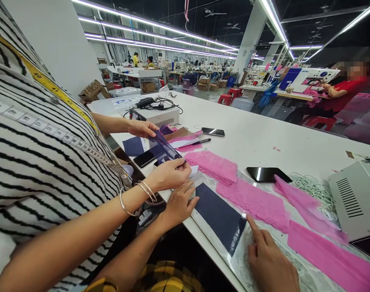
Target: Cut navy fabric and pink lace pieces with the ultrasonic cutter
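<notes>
Near the edge of the tabletop (242,147), attended to the navy panel (218,213), lying flat with clear plastic (239,265) around it; could not tell whether sleeved or merely laid on top. Had a loose grip on both sides: rested the left hand (179,206) nearly flat, fingers spread, thumb at the panel's edge, nothing grasped; held the right hand (269,257) at the opposite end, index fingertip at the corner, thumb well apart, nothing visibly pinched. Risked skewing the panel, at a guess, by pressing unevenly with that one fingertip on slick plastic. Risked a wrinkle, too, by pushing both hands inward. Had pink lace pieces (254,201) just beside, close enough to drag along with any sideways pull. Worked next to a co-worker's hands (173,174), stretching dark mesh (164,147) beyond the left fingers; could have bumped them by lifting carelessly. Farther out, saw a phone (265,174) and tangled cord (307,183), likely to catch on nearby pink cloth (296,195) through a careless tug.
</notes>
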Available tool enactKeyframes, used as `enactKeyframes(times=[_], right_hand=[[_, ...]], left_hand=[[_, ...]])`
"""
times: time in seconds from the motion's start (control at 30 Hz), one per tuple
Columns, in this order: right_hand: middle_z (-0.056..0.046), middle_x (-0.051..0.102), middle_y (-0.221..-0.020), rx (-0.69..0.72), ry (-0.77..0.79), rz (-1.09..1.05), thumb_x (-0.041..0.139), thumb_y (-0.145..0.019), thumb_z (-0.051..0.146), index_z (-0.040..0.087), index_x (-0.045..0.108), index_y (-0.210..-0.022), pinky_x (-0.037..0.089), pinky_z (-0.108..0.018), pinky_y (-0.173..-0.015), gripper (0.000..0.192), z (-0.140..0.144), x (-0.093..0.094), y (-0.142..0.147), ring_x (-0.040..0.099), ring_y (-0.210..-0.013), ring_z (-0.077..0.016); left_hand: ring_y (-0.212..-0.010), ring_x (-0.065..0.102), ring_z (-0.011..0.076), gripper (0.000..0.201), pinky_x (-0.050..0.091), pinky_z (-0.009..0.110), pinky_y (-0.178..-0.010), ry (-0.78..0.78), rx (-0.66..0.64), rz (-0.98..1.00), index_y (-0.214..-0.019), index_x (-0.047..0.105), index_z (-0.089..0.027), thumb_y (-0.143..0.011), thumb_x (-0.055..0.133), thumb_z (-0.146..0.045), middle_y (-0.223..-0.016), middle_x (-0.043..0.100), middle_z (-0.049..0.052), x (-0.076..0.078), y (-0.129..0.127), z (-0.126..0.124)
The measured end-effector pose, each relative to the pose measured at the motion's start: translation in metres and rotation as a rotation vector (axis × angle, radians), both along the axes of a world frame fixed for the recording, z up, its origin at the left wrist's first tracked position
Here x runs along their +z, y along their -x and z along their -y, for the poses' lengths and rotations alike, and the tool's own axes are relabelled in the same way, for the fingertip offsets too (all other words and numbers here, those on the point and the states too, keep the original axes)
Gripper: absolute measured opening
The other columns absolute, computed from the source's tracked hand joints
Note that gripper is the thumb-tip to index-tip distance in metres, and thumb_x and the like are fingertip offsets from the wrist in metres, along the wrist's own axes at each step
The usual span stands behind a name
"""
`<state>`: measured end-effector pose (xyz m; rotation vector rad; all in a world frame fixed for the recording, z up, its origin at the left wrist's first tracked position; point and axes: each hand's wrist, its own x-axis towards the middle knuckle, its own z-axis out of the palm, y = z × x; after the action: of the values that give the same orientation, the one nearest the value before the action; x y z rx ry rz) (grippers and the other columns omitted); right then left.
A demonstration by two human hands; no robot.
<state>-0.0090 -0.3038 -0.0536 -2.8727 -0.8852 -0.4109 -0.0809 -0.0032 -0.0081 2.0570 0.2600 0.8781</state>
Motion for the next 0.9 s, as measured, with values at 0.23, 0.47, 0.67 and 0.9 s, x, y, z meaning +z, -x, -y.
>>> enactKeyframes(times=[0.23, 0.47, 0.67, 0.9], right_hand=[[-0.002, 0.065, -0.089, 0.070, 0.021, -0.098, 0.037, -0.089, 0.017, 0.027, 0.056, -0.132, 0.040, -0.022, -0.040, 0.048, 0.006, -0.003, -0.011, 0.063, -0.059, -0.0135], [-0.002, 0.064, -0.091, -0.007, 0.007, -0.089, 0.038, -0.090, 0.016, 0.028, 0.057, -0.130, 0.040, -0.022, -0.042, 0.046, 0.001, 0.001, -0.002, 0.060, -0.060, -0.0120], [-0.002, 0.064, -0.093, -0.033, 0.000, -0.045, 0.034, -0.091, 0.016, 0.026, 0.057, -0.131, 0.040, -0.024, -0.045, 0.047, -0.003, 0.006, 0.006, 0.060, -0.062, -0.0130], [-0.001, 0.062, -0.089, -0.015, 0.004, -0.044, 0.034, -0.091, 0.015, 0.029, 0.057, -0.132, 0.037, -0.024, -0.044, 0.049, -0.001, 0.005, 0.005, 0.058, -0.061, -0.0127]], left_hand=[[-0.112, 0.060, 0.0316, 0.019, 0.050, 0.050, -0.096, -0.283, 0.143, -0.242, -0.098, 0.065, -0.020, -0.079, 0.067, -0.020, -0.116, 0.065, 0.012, -0.034, -0.001, 0.047], [-0.098, 0.064, 0.0202, 0.013, 0.053, 0.033, -0.081, -0.826, 0.364, -0.370, -0.092, 0.064, -0.019, -0.082, 0.068, -0.026, -0.105, 0.067, 0.007, -0.040, -0.010, 0.056], [-0.088, 0.065, 0.0186, 0.006, 0.058, 0.030, -0.071, -1.715, 0.691, -0.213, -0.085, 0.065, -0.021, -0.080, 0.063, -0.018, -0.085, 0.065, 0.004, 0.004, 0.000, -0.017], [-0.071, 0.065, 0.0076, 0.029, 0.054, 0.014, -0.060, -1.767, 0.710, -0.063, -0.075, 0.063, -0.020, -0.079, 0.047, 0.004, -0.069, 0.059, -0.004, 0.049, 0.011, -0.091]])
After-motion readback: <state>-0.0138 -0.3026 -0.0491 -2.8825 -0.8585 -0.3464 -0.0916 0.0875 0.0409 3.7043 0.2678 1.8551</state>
